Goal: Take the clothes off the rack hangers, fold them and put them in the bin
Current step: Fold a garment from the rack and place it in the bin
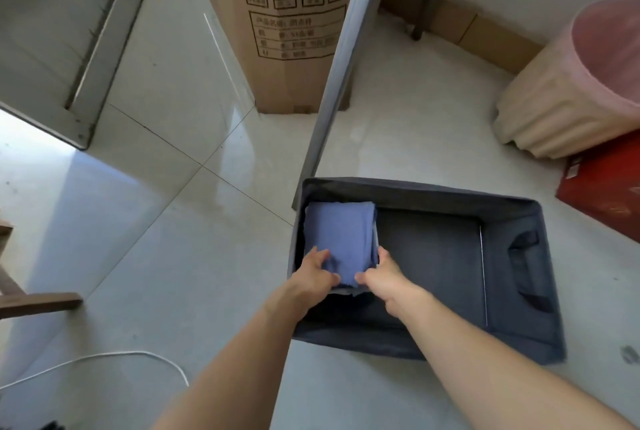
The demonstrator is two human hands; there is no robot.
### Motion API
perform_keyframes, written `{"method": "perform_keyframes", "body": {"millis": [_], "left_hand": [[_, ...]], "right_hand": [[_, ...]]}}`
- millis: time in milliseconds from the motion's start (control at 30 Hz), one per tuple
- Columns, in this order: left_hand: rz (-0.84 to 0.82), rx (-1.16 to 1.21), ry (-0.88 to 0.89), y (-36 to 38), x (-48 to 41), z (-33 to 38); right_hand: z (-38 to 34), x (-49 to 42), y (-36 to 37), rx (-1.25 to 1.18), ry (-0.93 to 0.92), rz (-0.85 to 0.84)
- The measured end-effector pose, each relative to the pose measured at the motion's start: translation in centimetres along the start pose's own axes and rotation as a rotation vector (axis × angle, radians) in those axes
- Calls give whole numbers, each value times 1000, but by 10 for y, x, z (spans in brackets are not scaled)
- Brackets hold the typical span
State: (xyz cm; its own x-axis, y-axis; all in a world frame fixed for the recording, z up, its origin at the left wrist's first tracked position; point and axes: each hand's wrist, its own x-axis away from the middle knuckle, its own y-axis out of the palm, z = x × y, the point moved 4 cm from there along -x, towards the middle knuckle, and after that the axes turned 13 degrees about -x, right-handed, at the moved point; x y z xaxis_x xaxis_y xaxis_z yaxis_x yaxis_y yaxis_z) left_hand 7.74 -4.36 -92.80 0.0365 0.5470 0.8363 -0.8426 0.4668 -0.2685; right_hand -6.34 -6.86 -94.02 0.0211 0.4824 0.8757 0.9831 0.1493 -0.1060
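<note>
Down at floor level, both forearms reach forward from the bottom edge of the view into a dark grey fabric bin (519,339).

Hand pose:
- Left hand (315,273) comes over the bin's near-left corner. Its fingers curl onto the left near edge of a folded blue garment (341,235), with the thumb pressed at the near edge.
- Right hand (384,277) sits just right of it, thumb pinching the same near edge. Its fingers are wrapped down the garment's right side.
- Both hands grip the cloth; the two thumbs are close together but apart.

Hidden or unclear:
- The right fingertips are tucked beside the fold and out of sight.
- A paler strip shows along the garment's right and near edges. Cannot tell whether it is a lining or a second piece underneath.
- Cannot tell whether the garment rests on the bin bottom or is held just above it.
- A grey rack leg (332,83) runs up out of view from behind the bin.

Garment position: at the left end of the bin, against the left wall, stretching away from the hands toward the far wall.

Surroundings: a tall cardboard box (287,31), a beige waste basket (554,111) with a pink liner, and a white cable (104,358) on the tiled floor (173,187).
</note>
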Motion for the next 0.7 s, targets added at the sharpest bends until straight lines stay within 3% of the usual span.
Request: {"method": "perform_keyframes", "body": {"millis": [100, 333, 700], "left_hand": [[-10, -22, 15, 2, 12, 6], [27, 185, -12, -17, 76, 46], [67, 477, 90, -43, 245, 156]], "right_hand": [[-4, 17, -1, 47, -34, 69], [-40, 89, -18, -62, -154, 163], [-127, 270, -48, -255, -286, 84]]}}
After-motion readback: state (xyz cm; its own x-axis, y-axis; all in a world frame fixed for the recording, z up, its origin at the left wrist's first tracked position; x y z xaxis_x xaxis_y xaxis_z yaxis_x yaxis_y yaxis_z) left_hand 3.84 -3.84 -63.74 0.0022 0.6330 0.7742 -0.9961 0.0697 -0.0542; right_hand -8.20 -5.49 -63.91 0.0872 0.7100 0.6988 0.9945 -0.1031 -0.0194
